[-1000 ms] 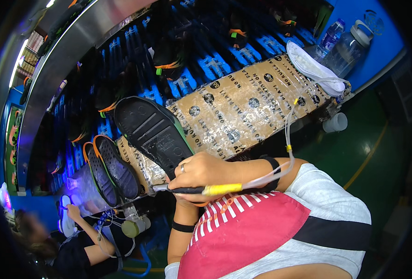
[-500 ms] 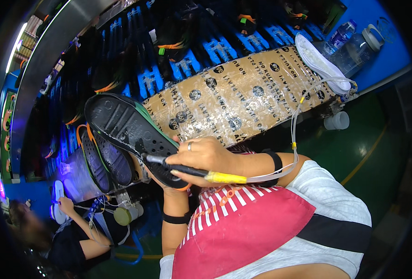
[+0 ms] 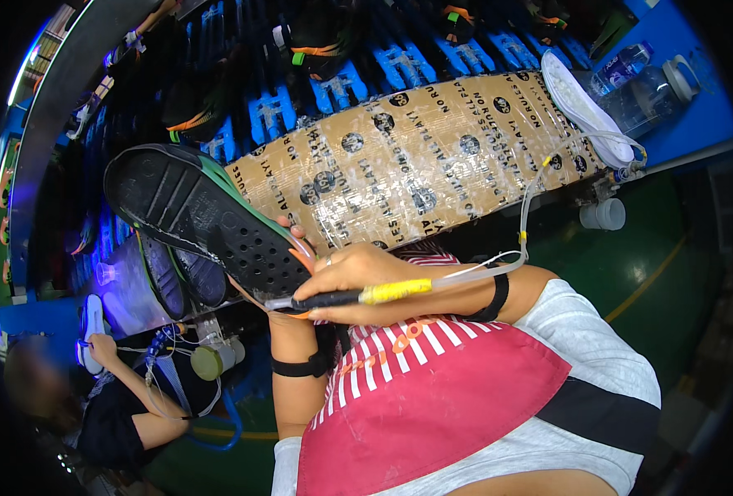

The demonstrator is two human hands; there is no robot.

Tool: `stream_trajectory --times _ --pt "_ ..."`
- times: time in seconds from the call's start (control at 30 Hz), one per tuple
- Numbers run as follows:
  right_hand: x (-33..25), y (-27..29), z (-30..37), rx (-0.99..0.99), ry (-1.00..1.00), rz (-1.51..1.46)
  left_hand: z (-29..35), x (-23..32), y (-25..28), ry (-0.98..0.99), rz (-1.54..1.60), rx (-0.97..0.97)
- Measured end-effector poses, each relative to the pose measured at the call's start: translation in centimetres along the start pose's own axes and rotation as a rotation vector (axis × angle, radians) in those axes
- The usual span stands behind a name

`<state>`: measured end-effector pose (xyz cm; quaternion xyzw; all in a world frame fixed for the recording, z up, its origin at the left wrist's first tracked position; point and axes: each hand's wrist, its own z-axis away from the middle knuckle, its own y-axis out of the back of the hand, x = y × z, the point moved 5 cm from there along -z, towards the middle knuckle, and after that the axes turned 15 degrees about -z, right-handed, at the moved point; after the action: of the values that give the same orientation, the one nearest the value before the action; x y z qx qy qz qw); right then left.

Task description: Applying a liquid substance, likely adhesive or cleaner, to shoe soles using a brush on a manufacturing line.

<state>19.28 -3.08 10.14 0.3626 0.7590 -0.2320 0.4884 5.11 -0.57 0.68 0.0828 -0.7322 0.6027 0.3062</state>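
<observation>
A black shoe sole (image 3: pixel 193 202) with green and orange along its edge is tilted in front of me, its inner face with rows of holes toward me. My left hand (image 3: pixel 295 235) grips it from behind near the narrower end; only some fingertips and the wrist show, the rest is hidden by the sole. In my right hand (image 3: pixel 360 277) is a black brush pen (image 3: pixel 395 291) wrapped in yellow tape, fed by a clear hose (image 3: pixel 525 219). The pen's tip meets the sole's near edge at the lower end. Wet, shiny streaks mark the sole's face.
Cardboard wrapped in clear film (image 3: pixel 366 169) covers the bench ahead. Two soles (image 3: pixel 199 277) lie to the left. Beyond run blue racks (image 3: pixel 404 62) with dark shoes. A white tray (image 3: pixel 577 107) and bottles (image 3: pixel 623 70) stand right. A co-worker's hand (image 3: pixel 102 349) holds a pale sole at far left.
The sole in my left hand has moved left and slightly up. The brush tip has slid along the edge toward the sole's lower end. The co-worker's sole has shifted slightly in view.
</observation>
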Motion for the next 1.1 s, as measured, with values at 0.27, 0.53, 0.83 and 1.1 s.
stream_trajectory --times 0.27,0.53,0.83,1.1 --pt "0.0 1.1 0.0 0.033 -0.096 -0.066 0.7 2.2 -0.7 -0.155 -0.092 0.058" --pt "0.4 0.5 0.2 -0.056 -0.103 -0.128 1.0 3.3 -0.8 -0.025 -0.168 0.081" --pt "0.3 0.2 0.2 -0.244 -0.107 -0.286 1.6 4.6 0.4 0.12 -0.366 0.1" --pt "0.2 0.1 0.2 -0.306 -0.011 -0.031 0.7 5.2 -1.2 0.228 -0.48 0.107"
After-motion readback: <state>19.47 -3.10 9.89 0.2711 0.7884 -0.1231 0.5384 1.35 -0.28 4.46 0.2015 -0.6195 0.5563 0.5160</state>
